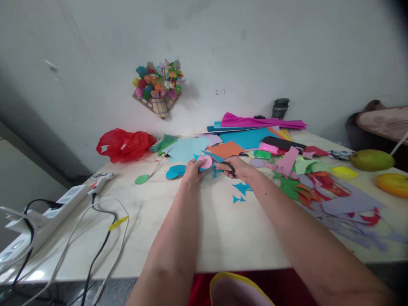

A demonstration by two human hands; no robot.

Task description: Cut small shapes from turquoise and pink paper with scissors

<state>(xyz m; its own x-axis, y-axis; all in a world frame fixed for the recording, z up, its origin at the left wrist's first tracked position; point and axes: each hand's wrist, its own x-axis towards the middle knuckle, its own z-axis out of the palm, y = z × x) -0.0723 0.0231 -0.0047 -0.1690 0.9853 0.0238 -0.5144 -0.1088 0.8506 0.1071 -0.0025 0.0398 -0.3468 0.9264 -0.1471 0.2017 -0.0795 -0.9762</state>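
Between its fingers, my left hand (193, 171) pinches a pink paper circle (206, 162) laid against a piece of blue paper, whose edges show around it. My right hand (236, 167) is closed round the black handles of a pair of scissors (230, 168), with the blades pointing left toward the blue paper. Whether the blades are apart I cannot tell. Small blue offcuts (242, 188) lie on the table below my right hand. Blue paper circles (176, 171) rest just left of my left hand, and a green paper circle (142, 179) is farther left.
Coloured paper sheets (245, 137) are stacked behind my hands. Many paper scraps (318, 191) cover the right side, near a green mango (371, 160). A red plastic bag (124, 144) sits back left. A power strip (60, 208) with cables lies along the left edge.
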